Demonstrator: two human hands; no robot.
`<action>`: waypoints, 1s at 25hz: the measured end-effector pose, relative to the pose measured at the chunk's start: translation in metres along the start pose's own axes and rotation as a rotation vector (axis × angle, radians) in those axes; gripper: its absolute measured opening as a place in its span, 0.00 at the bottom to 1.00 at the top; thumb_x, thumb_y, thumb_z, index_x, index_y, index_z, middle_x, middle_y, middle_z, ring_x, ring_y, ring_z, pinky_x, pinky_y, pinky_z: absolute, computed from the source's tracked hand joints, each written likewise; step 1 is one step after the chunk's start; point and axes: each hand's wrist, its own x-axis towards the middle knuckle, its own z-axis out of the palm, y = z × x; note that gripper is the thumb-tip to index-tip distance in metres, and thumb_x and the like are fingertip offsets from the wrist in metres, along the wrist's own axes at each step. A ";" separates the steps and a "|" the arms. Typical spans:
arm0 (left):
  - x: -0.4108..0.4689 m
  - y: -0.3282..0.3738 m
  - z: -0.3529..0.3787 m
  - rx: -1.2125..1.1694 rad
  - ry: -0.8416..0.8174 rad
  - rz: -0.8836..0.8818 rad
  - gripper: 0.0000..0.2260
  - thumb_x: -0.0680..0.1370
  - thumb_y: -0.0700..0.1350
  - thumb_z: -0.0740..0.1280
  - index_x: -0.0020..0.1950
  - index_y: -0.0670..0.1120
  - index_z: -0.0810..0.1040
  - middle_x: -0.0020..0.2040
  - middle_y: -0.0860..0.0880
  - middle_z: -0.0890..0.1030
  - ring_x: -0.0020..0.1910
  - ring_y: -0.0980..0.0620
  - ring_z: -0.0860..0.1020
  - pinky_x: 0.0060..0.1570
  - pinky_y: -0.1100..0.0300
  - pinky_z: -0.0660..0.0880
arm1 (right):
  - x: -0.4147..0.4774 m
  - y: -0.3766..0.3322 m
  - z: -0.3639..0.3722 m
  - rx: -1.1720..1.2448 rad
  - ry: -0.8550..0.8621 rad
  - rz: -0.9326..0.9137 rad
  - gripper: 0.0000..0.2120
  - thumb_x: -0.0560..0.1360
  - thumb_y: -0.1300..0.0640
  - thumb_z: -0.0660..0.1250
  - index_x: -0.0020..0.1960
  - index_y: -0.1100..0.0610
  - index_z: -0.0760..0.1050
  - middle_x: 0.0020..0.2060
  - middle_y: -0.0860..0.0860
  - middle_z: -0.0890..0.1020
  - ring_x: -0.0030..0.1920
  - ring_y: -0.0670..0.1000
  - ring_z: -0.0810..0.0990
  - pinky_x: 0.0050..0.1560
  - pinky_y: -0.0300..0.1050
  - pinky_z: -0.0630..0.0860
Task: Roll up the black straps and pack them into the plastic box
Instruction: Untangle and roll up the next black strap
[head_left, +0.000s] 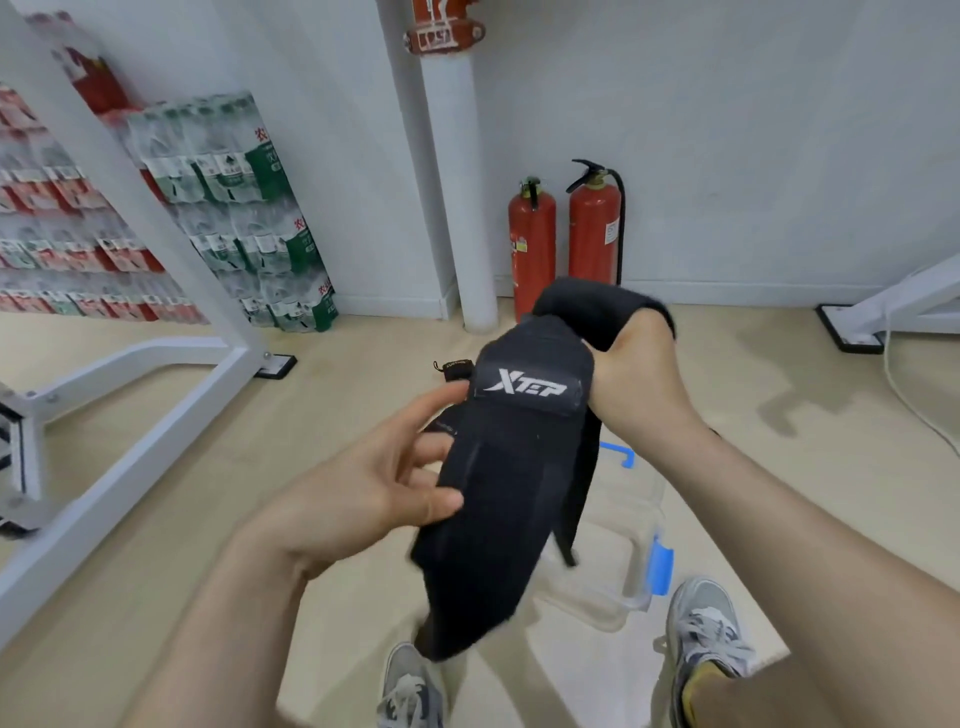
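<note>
Rolling is the step in hand, judged from the grip: wide black fabric strap with a white logo patch (519, 467) held in the air between both hands, above the floor and over the clear plastic box with blue latches (631, 561). Right hand (644, 374) clenched round the strap's upper end, fingers hidden behind the cloth, upper part bunched or partly wound over the fist; whether a proper coil has formed cannot be told. Left hand (374, 483) at the strap's left edge, fingers (441, 501) spread fairly wide, thumb resting on the front face, a light steadying touch, not a firm clasp. Lower end hanging loose and blurred, dangling down between two grey laced trainers (706, 639). Box on the pale floor (779, 493) just ahead of the right trainer, seemingly open on top, contents not clear to see.

Next move probably calls for pinching the free length with the left hand, keeping it taut and square, and winding it tightly toward the right fist, edges aligned, before lowering the roll into the box. Slack tail likely to skew the coil.
</note>
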 end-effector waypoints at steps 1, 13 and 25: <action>0.004 -0.001 0.006 -0.029 0.003 0.003 0.29 0.73 0.41 0.71 0.73 0.55 0.68 0.59 0.45 0.83 0.52 0.44 0.83 0.51 0.54 0.80 | -0.005 -0.005 0.001 0.050 -0.085 -0.037 0.09 0.75 0.64 0.68 0.53 0.59 0.81 0.49 0.50 0.85 0.52 0.50 0.83 0.57 0.50 0.80; 0.023 0.008 0.026 -0.501 0.426 0.138 0.07 0.68 0.42 0.72 0.45 0.45 0.86 0.45 0.42 0.85 0.44 0.46 0.84 0.56 0.43 0.77 | -0.016 -0.029 -0.031 -0.082 -0.783 0.170 0.48 0.74 0.66 0.72 0.77 0.35 0.47 0.71 0.37 0.68 0.68 0.40 0.72 0.59 0.31 0.72; 0.018 0.002 0.025 -0.342 0.355 0.213 0.09 0.65 0.36 0.75 0.41 0.48 0.86 0.38 0.46 0.85 0.37 0.50 0.83 0.41 0.60 0.80 | -0.021 -0.014 0.000 0.226 -0.222 0.321 0.10 0.81 0.62 0.63 0.57 0.54 0.81 0.49 0.49 0.86 0.52 0.48 0.84 0.58 0.48 0.80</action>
